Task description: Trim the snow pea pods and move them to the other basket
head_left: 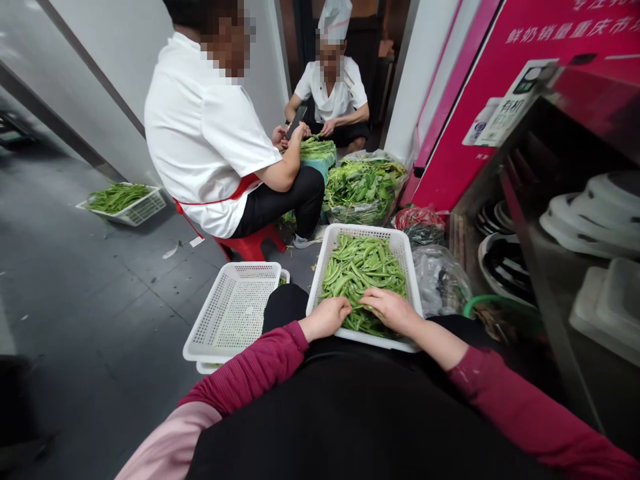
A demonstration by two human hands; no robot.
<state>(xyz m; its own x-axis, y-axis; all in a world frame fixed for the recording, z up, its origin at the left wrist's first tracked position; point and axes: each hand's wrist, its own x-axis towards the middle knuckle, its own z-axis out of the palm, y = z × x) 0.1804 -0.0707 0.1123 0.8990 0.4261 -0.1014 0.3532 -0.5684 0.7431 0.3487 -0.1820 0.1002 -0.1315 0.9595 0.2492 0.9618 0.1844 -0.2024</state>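
A white perforated basket full of green pea pods rests on my lap. Over its near left corner, my left hand has its thumb and fingers pinched together; whatever they hold is too small to name. My right hand is above the pods near the basket's front, fingertips closed on a green pod. The two hands face each other, a short gap apart. To the left, a second white basket with a bare bottom sits on top of another one.
A person in white sits on a red stool at front left; another crouches behind. A bag of leafy greens stands beyond my basket. Metal shelves with white containers are at right. A basket of green stalks lies on the left floor.
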